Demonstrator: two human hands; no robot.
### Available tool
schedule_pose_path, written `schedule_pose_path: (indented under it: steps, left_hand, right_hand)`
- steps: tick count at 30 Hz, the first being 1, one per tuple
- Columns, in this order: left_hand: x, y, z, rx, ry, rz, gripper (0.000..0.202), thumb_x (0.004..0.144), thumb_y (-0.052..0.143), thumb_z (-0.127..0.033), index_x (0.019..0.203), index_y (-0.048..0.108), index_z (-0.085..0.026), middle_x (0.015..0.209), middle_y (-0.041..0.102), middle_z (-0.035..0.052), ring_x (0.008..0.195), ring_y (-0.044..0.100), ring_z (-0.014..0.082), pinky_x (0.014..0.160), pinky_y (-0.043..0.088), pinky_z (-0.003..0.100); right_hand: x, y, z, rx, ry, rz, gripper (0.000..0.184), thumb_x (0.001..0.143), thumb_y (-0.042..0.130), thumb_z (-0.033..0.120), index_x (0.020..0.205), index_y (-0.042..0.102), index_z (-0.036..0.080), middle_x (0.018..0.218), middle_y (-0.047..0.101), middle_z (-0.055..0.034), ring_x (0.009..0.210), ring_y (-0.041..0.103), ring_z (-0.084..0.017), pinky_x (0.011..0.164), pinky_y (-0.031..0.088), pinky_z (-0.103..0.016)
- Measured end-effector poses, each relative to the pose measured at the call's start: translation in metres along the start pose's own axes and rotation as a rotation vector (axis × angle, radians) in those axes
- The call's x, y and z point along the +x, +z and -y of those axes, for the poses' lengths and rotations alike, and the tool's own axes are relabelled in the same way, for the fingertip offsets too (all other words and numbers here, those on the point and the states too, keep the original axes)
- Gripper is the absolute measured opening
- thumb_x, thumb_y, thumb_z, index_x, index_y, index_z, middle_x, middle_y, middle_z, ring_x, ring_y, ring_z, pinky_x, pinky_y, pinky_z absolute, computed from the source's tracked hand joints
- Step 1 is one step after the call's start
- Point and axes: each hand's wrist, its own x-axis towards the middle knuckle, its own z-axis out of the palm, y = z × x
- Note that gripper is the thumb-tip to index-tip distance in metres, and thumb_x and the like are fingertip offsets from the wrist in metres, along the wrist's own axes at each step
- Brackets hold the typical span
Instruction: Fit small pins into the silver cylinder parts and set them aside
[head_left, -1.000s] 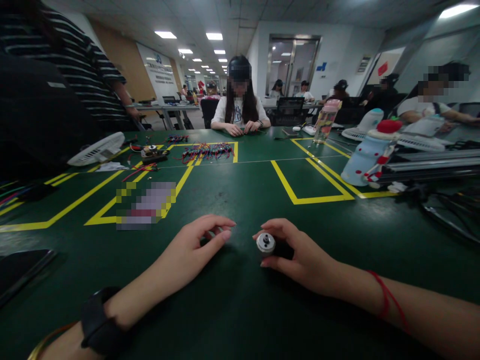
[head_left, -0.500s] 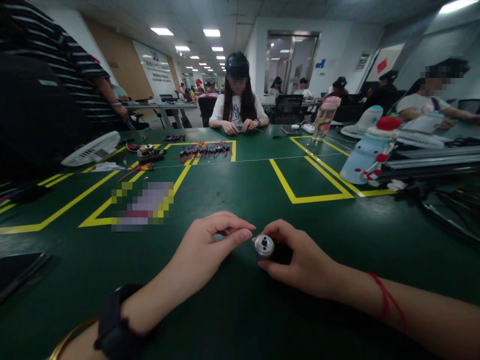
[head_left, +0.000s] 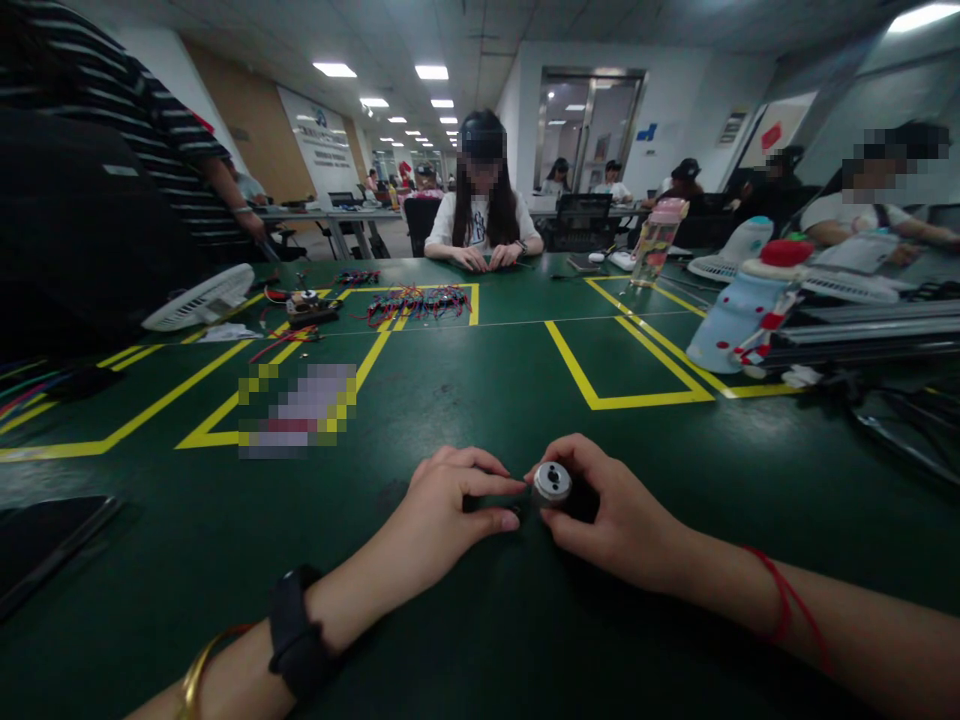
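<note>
My right hand (head_left: 611, 515) is closed round a small cylindrical motor (head_left: 552, 483) with a silver end face, held just above the green table (head_left: 480, 620). My left hand (head_left: 450, 510) has its thumb and fingers pinched together right beside the motor's end, on something small and dark that I cannot make out. A black watch and a gold bangle sit on my left wrist, a red string on my right.
Yellow tape lines mark boxes on the table. Bundles of coloured wires (head_left: 416, 300) lie far ahead near a seated person (head_left: 484, 215). A white fan (head_left: 199, 297) stands at the left, a blue bottle (head_left: 739, 305) and metal rails at the right. A dark tablet (head_left: 45, 540) lies near left.
My left hand has moved right until its pinched fingers meet the motor. My right hand has shifted slightly right with the motor.
</note>
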Motion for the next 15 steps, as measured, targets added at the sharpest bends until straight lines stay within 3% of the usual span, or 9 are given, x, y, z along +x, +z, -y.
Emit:
schedule_pose_path:
  steps: [4,6,9,12,15]
  left_hand:
    - [-0.007,-0.024,0.008,-0.221,-0.119,-0.101,0.023,0.086,0.061,-0.035,0.106,0.071,-0.029,0.106,0.068,0.0024,0.096,0.06,0.0217,0.087,0.044,0.036]
    - [-0.016,-0.039,0.023,-0.319,-0.23,-0.225,0.025,0.091,0.052,-0.039,0.103,0.069,-0.025,0.098,0.069,0.0032,0.085,0.062,0.0201,0.079,0.047,0.034]
    - [-0.033,-0.055,0.052,-0.478,-0.271,-0.293,0.023,0.092,0.05,-0.039,0.101,0.065,-0.023,0.087,0.066,0.002,0.073,0.061,0.0175,0.067,0.049,0.03]
    - [-0.045,-0.061,0.075,-0.58,-0.29,-0.339,0.02,0.092,0.051,-0.037,0.099,0.062,-0.022,0.083,0.065,0.0009,0.066,0.06,0.0152,0.06,0.048,0.027]
    - [-0.05,-0.059,0.082,-0.599,-0.286,-0.375,0.019,0.091,0.052,-0.036,0.099,0.062,-0.021,0.082,0.064,0.001,0.066,0.059,0.0142,0.059,0.047,0.026]
  right_hand:
    - [0.0,-0.001,0.002,-0.002,0.018,0.012,0.032,0.078,0.059,0.026,0.107,0.045,0.022,0.1,0.061,-0.0012,0.086,0.058,-0.011,0.078,0.048,-0.027]
    - [0.0,-0.002,0.002,-0.001,0.021,0.017,0.033,0.077,0.059,0.024,0.107,0.045,0.022,0.102,0.061,-0.0011,0.088,0.057,-0.011,0.079,0.048,-0.027]
    - [0.0,0.0,0.001,-0.001,0.012,0.016,0.033,0.077,0.059,0.024,0.108,0.045,0.023,0.102,0.061,-0.0006,0.088,0.058,-0.011,0.08,0.048,-0.027]
    - [0.0,0.002,0.001,-0.012,-0.014,0.017,0.036,0.078,0.059,0.025,0.112,0.046,0.024,0.103,0.061,-0.0005,0.089,0.058,-0.011,0.082,0.048,-0.027]
    - [0.001,-0.002,-0.002,-0.057,-0.039,-0.014,0.038,0.079,0.06,0.027,0.115,0.047,0.025,0.107,0.06,-0.0017,0.093,0.058,-0.012,0.085,0.048,-0.029]
